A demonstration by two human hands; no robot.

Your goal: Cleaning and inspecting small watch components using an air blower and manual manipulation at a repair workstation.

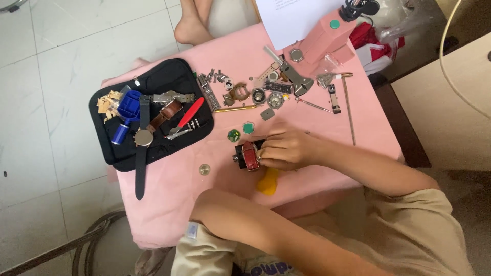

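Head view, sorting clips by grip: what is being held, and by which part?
A small red-and-black block on the pink table, gripped at its right side by a hand. Which hand cannot be told.

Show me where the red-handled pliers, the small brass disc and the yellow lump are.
red-handled pliers [190, 113]: head view, on the red handle.
small brass disc [204, 169]: head view, its centre.
yellow lump [269, 182]: head view, its middle.

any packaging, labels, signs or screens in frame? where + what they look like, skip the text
Pink box: far edge of the pink table, rectangular, small round green sticker on top.
White paper sheet: top centre, beside the pink box, flat, faint print.
Clear plastic bag: top right, past the box, crumpled.
Red and white bag: right of the box, crumpled.
White tag: on the beige clothing at bottom, small, square.
No screens or signs.
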